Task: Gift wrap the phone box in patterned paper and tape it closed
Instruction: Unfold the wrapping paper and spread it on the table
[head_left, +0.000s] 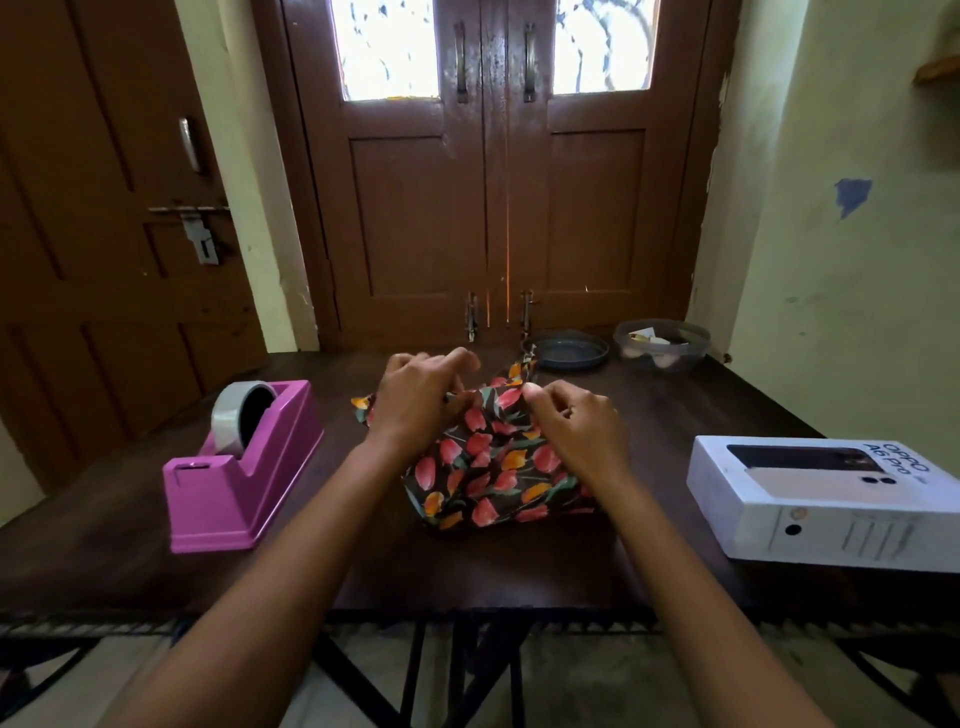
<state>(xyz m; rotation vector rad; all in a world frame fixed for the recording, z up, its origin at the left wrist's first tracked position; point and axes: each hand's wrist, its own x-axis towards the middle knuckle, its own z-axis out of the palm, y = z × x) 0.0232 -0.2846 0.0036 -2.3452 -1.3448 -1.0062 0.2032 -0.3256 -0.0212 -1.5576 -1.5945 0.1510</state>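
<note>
Left hand (415, 400) and right hand (576, 423), fingers curled, pinch the far edge of the crumpled flowered paper (493, 467), while the phone box (831, 499) lies bare well to its right; uneven tugging could tear the paper.

Two bare arms of a person fill the lower half of the frame. The slender left forearm (291, 561) rises from the bottom left to the left hand (415, 400) near the centre. The right forearm (691, 582) rises from the bottom right to the right hand (576, 431). Both show uncovered skin from the frame edge to the fingers (550, 397). The left fingertips look blurred.
</note>
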